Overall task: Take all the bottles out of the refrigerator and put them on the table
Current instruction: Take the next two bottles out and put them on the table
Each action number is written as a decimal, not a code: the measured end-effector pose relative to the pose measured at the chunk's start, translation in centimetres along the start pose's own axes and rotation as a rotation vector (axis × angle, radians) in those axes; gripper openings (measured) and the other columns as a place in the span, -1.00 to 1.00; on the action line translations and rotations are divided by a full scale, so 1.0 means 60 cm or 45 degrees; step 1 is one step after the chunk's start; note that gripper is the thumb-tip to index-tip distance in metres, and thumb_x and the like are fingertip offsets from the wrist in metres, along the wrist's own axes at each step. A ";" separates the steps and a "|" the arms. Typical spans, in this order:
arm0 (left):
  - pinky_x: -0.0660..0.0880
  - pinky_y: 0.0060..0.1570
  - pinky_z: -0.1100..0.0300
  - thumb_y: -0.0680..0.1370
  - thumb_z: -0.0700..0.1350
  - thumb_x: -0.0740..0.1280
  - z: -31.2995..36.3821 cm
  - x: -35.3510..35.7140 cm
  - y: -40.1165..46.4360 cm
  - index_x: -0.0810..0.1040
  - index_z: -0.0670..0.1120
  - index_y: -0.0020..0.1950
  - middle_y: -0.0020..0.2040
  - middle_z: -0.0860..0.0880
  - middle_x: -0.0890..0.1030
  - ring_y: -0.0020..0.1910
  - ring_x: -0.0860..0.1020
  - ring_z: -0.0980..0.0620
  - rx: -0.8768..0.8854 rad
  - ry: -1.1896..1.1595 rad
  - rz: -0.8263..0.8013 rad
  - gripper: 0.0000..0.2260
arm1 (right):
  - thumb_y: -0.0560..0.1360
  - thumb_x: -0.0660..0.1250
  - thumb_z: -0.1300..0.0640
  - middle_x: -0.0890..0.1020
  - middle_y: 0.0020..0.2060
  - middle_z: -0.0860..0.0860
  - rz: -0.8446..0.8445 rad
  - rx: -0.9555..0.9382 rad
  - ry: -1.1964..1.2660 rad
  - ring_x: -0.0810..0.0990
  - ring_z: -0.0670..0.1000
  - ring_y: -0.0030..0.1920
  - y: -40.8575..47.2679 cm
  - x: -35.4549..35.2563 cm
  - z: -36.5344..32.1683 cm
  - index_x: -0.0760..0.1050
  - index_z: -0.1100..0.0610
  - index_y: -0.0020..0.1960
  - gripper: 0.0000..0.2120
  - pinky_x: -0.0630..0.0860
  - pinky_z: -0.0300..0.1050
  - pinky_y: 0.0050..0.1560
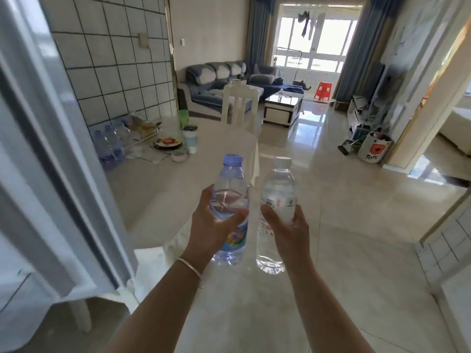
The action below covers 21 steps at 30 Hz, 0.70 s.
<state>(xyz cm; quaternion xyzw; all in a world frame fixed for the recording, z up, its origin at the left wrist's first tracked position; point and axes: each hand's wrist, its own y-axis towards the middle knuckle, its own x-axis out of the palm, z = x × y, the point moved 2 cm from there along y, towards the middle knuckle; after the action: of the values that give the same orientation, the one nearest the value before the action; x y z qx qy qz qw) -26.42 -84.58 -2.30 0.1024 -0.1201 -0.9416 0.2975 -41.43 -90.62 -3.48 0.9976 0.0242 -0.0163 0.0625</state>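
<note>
My left hand [211, 225] grips a clear water bottle with a pale blue cap and a colourful label [230, 189], held upright. Beside it, my right hand [288, 230] holds a second clear bottle with a white cap [279, 187], also upright. Both bottles hang in the air above the near end of the white table [158, 194]. Several blue-tinted bottles [109, 146] stand on the table's far left, by the tiled wall. The open refrigerator door [51, 174] fills the left edge, blurred.
On the table's far end sit a plate [167, 143], a small bowl [178, 156], a pale tumbler [190, 140] and a green cup [184, 118]. A white chair [239, 103] stands behind it. Shiny tiled floor stretches right; a toy bin [374, 149] stands by the wall.
</note>
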 end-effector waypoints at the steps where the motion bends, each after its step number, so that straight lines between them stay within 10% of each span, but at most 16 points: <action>1: 0.47 -0.13 0.48 0.09 0.20 0.44 -0.006 0.006 0.032 0.44 0.00 0.10 -0.10 0.14 0.60 -0.17 0.58 0.35 -0.006 0.015 0.011 -0.36 | 0.23 0.52 -0.10 0.67 -0.20 -0.05 -0.013 -0.001 0.004 0.66 0.03 -0.13 0.036 0.016 0.000 0.53 0.03 -0.02 -0.60 0.58 0.05 -0.01; 11: 0.50 -0.21 0.43 0.28 -0.15 0.56 -0.113 0.003 0.298 0.43 0.14 -0.02 -0.12 0.14 0.61 -0.23 0.58 0.35 -0.214 0.015 0.329 -0.57 | 0.32 0.51 0.06 0.63 -0.27 -0.12 -0.318 -0.032 0.047 0.60 -0.19 -0.28 0.325 0.212 0.039 0.50 0.01 -0.07 -0.75 0.49 -0.25 -0.23; 21: 0.43 -0.15 0.48 0.25 -0.09 0.59 -0.237 -0.088 0.485 0.41 -0.03 0.17 -0.04 0.09 0.59 -0.09 0.58 0.14 -0.342 0.320 0.935 -0.43 | 0.23 0.53 -0.05 0.64 -0.26 -0.08 -1.020 0.032 -0.028 0.62 -0.04 -0.23 0.530 0.500 0.090 0.47 -0.04 -0.09 -0.66 0.51 -0.11 -0.22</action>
<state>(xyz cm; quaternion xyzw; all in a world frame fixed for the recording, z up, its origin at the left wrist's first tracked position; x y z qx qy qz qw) -2.85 -106.96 -6.85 0.1271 0.0124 -0.7602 0.6370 -10.04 -121.41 -5.98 0.9096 0.4105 -0.0505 0.0394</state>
